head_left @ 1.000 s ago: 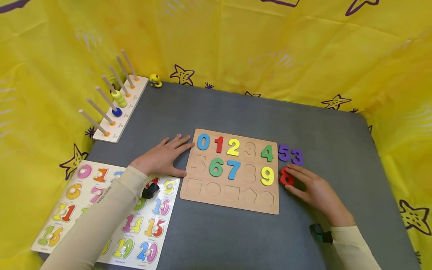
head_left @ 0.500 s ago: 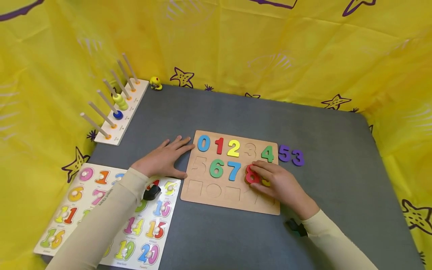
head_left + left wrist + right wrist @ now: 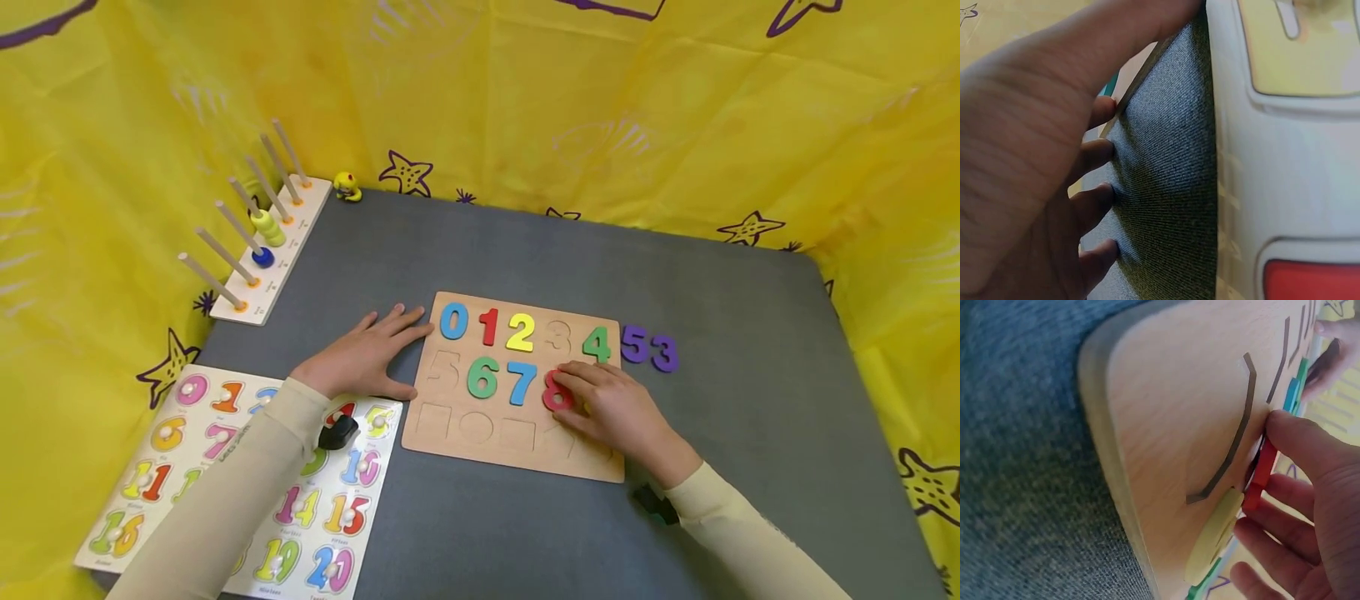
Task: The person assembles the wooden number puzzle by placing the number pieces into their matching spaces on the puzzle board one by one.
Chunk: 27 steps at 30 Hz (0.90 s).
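While my right hand (image 3: 618,412) pinches the red 8 (image 3: 557,391), at three o'clock from the blue 7 (image 3: 525,383), my empty, spread left hand (image 3: 363,354) touches the board (image 3: 495,408) at nine o'clock (probably so it won't slide).

The numeral 8 (image 3: 557,389) is showing red, the numeral 5 (image 3: 634,342) and numeral 3 (image 3: 666,353) purple, the number board (image 3: 495,454) light tan. Purple-outlined starfish (image 3: 406,173) are patterning the yellow cloth (image 3: 487,100); the counter (image 3: 480,250) is looking dark grey.
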Each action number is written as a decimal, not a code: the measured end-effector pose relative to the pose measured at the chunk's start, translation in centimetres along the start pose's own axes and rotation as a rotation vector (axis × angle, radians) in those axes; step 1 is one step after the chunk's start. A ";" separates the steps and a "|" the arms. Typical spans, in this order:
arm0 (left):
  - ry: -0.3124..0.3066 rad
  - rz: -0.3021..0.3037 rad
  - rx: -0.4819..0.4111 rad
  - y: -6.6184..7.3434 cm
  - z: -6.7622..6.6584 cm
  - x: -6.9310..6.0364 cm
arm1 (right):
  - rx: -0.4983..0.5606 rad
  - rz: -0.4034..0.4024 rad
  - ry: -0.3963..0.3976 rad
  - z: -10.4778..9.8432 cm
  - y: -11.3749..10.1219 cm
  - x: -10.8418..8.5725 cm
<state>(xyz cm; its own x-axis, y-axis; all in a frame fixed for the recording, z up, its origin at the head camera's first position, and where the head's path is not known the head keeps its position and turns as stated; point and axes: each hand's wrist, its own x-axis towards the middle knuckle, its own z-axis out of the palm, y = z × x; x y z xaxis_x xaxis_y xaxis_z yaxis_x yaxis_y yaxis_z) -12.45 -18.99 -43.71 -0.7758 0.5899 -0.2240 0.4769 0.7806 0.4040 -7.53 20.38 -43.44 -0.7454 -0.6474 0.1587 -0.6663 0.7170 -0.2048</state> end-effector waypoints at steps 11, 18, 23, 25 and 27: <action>0.007 -0.003 -0.006 0.1 0.1 -0.2 | 0.027 0.069 -0.049 -0.2 -0.3 0.1; 0.014 0.000 -0.004 0.1 0.1 -0.3 | 0.044 0.098 -0.065 -0.2 -0.3 0.3; 0.012 0.001 -0.003 0.1 0.1 -0.2 | 0.045 0.109 -0.077 -0.3 -0.2 0.0; 0.014 0.005 -0.004 0.1 0.1 -0.2 | 0.044 0.111 -0.065 -0.5 0.0 -0.3; 0.017 0.010 -0.005 0.1 0.0 -0.2 | 0.049 0.107 -0.037 -0.7 0.6 -0.7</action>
<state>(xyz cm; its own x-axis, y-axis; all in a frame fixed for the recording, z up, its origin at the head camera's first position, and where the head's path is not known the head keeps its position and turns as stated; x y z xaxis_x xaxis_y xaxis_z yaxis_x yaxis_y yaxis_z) -12.25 -19.02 -43.66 -0.7781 0.5937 -0.2052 0.4820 0.7738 0.4109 -7.41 21.45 -42.97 -0.8102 -0.5780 0.0976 -0.5809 0.7693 -0.2659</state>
